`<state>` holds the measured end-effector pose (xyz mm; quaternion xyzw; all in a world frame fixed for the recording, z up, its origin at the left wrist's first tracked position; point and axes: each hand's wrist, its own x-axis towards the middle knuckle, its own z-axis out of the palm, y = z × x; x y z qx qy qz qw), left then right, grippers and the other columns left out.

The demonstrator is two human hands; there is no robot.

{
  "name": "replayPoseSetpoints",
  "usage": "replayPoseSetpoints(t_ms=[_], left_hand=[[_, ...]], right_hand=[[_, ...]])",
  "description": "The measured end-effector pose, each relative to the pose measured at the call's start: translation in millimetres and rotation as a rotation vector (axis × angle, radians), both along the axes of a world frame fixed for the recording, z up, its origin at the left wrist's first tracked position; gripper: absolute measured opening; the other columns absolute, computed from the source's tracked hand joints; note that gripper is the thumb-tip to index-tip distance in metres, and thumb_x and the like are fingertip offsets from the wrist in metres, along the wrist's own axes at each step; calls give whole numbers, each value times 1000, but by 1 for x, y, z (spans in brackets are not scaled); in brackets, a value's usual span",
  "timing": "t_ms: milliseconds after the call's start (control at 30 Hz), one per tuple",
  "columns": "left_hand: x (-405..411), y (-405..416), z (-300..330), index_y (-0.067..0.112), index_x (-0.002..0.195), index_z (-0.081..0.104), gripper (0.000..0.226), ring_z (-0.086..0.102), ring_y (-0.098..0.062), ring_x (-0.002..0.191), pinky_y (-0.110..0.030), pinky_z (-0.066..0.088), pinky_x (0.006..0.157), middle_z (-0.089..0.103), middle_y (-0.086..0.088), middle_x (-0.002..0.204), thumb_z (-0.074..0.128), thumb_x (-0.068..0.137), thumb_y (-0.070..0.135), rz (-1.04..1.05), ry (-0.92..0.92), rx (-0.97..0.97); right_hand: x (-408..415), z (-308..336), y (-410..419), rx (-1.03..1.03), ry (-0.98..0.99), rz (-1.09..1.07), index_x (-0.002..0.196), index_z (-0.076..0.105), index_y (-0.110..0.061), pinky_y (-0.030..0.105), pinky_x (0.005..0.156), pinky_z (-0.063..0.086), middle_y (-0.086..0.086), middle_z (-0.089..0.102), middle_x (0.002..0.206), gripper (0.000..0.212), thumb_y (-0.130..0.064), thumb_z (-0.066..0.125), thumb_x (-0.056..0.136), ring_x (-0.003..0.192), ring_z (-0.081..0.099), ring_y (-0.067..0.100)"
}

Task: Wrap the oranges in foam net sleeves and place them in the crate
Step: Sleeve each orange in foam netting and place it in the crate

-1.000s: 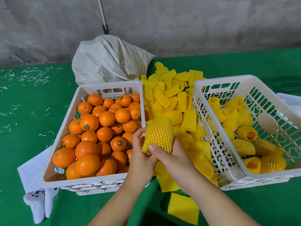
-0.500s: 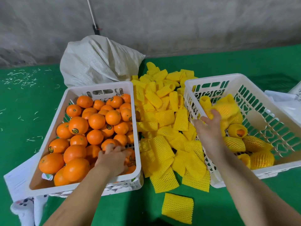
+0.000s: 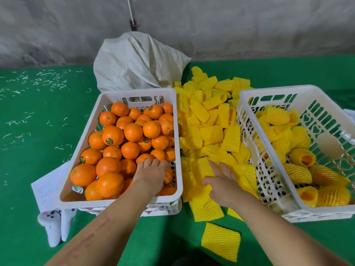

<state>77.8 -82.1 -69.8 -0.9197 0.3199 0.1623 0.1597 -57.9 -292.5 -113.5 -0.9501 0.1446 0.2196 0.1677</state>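
The orange (image 3: 165, 174) I am after lies at the near right corner of the left crate (image 3: 80, 203), mostly hidden under my left hand (image 3: 151, 174). My fingers curl down over it, so I judge I have it gripped, though I cannot see the fingertips close. It is round, so it has no long axis to speak of, and I cannot tell where its stem end points.

The sleeve (image 3: 199, 196) I want lies in the yellow pile (image 3: 209, 131) between the two crates, just under my right hand (image 3: 221, 184). That hand is spread, fingers straight and resting on the foam, holding nothing yet. The sleeve lies flat; its long axis seems to run left to right across the table, and I cannot make out its open ends.

So this is the start of a new round: fetch one fruit and one sleeve. Next I need to pinch the sleeve free of its neighbours, lift the orange clear of the crate wall, bring both together and open the sleeve mouth toward the fruit.

The right crate (image 3: 249, 104) holds wrapped oranges (image 3: 296, 170) over part of its floor. A grey sack (image 3: 138, 62) stands behind, on the green cloth (image 3: 38, 121).
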Motion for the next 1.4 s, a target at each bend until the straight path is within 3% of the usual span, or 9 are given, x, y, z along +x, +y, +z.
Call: replayPoseSetpoints(t_ms=[167,333,500,567,733,1000,1100,1233,1400], left_hand=[[0,2,-1,25,151,37,53,40,-35,137,-47,34,116,45,-9,148,59,103,25,13,-39,-30],[-2,12,14,29,140,41,64,54,-28,127,-47,44,108,59,3,137,77,90,45,206,24,-601],[-19,17,34,41,147,43,73,54,-6,113,-19,47,92,47,11,132,75,85,63,377,281,-1189],[-32,11,41,47,137,52,63,62,-4,113,-18,52,87,58,15,130,74,83,70,413,499,-1381],[-54,-14,40,31,131,70,46,69,-11,118,-20,54,93,74,4,127,73,90,53,416,845,-1587],[-55,-4,34,14,146,60,83,52,-21,143,-33,44,114,60,-3,151,76,84,66,360,1189,-1583],[-59,-8,36,8,144,62,86,45,-26,148,-40,39,121,52,-9,157,79,82,65,395,1142,-1599],[-58,-7,34,11,136,68,77,58,-31,135,-49,43,118,66,-15,140,80,81,64,486,1098,-1700],[-62,-13,34,38,129,49,64,68,-12,103,-24,57,85,62,-7,122,85,78,51,539,818,-1752]], right_hand=[[4,-8,-1,-180,-206,-51,141,39,-30,41,112,30,-2,34,154,46,-17,57,100,145,27,29],[9,-10,0,-317,-335,-8,130,55,-29,35,101,38,-4,51,133,26,-29,47,106,124,43,22],[6,5,-1,277,-780,-491,103,54,-18,35,52,35,4,59,77,2,-18,56,103,61,49,13],[9,24,6,521,-887,-636,109,50,-24,29,45,31,3,59,77,11,-16,55,104,50,42,8],[21,73,40,936,-820,-588,116,65,-27,18,62,51,-6,74,89,30,-4,62,97,76,68,4],[30,85,46,751,-945,-676,90,60,-34,23,71,54,-4,68,89,19,-24,76,93,83,66,9],[34,84,51,836,-862,-631,93,62,-32,38,81,58,2,70,94,22,-15,77,91,92,69,21],[21,89,42,851,-855,-593,101,68,-36,25,74,54,-11,72,92,20,-18,74,95,88,68,10],[8,101,52,703,-907,-409,102,70,-31,23,75,52,-17,67,98,16,-17,71,96,90,64,3]])
